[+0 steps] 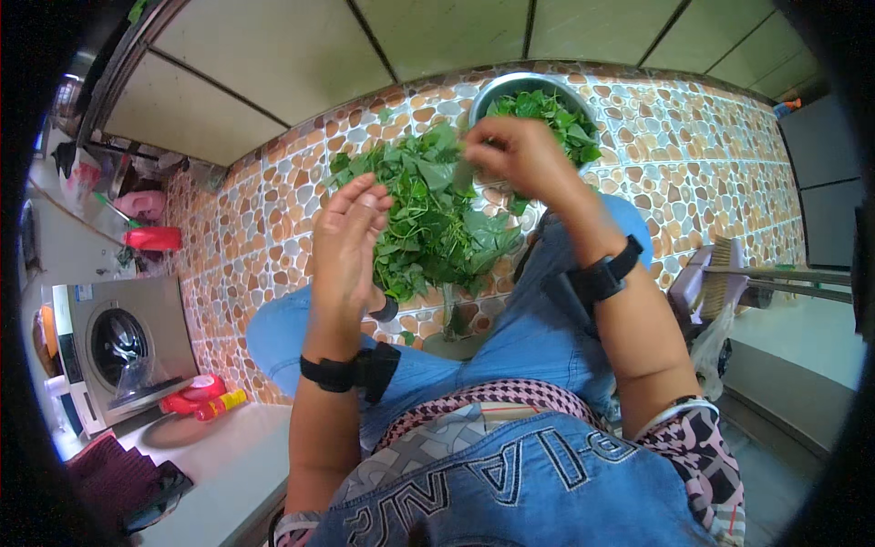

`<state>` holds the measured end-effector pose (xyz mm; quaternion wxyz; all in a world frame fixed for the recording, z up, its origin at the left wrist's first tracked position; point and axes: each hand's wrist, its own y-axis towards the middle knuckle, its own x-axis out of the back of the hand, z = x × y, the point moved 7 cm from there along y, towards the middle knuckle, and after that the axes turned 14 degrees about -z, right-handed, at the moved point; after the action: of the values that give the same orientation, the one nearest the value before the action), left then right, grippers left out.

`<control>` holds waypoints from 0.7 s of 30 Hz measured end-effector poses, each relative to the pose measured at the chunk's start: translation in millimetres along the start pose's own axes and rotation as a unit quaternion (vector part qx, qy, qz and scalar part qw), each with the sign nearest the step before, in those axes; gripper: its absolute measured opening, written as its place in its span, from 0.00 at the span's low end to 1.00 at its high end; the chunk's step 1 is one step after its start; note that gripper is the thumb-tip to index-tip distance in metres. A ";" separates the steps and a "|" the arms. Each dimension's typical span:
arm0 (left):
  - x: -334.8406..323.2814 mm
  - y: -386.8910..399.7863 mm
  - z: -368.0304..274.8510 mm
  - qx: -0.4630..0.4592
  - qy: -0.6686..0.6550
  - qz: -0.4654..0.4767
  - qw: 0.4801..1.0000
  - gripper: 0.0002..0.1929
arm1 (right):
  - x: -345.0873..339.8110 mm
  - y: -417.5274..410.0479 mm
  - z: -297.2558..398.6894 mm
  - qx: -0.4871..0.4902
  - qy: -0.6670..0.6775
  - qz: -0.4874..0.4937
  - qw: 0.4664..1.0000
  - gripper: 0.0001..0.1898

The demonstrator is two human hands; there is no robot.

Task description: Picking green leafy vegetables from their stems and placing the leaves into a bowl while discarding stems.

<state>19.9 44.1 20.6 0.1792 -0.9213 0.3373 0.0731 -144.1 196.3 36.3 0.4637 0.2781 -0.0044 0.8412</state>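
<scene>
A large heap of leafy green stems (437, 225) lies on the pebble-patterned tile floor between my legs. Left of the heap's middle, my left hand (352, 222) is raised with its fingers apart and slightly curled, nothing visible in it. My right hand (516, 157) hovers between the heap and a round metal basin (489, 96), its fingers curled. A blurred green patch shows just below these fingertips; whether they hold a leaf cannot be told. Loose green leaves (540, 109) fill the basin, partly hidden by the right hand.
A front-loading washing machine (116, 342) stands at the left, with red bottles (198, 393) near it. Cabinet doors (451, 34) run along the far side. At the right are a broom (721, 263) with a dustpan and a plastic bag (714, 352).
</scene>
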 end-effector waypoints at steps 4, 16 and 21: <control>56.0 7.9 -23.3 -0.023 0.010 -0.035 0.999 0.11 | 47.8 9.3 -36.3 0.022 -0.170 -0.142 0.975 0.17; 133.0 60.1 -88.5 0.010 -0.044 -0.110 0.993 0.11 | 27.4 8.8 -37.2 -0.104 -0.068 -0.018 0.992 0.23; 118.3 139.5 -3.1 0.124 -0.109 -0.051 0.985 0.07 | 8.2 8.3 -32.6 -0.077 -0.080 0.034 0.993 0.21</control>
<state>19.6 -126.2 -45.9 0.3310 -0.8945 0.2750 0.1214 -169.1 206.5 14.7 0.4530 0.3075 -0.1155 0.8288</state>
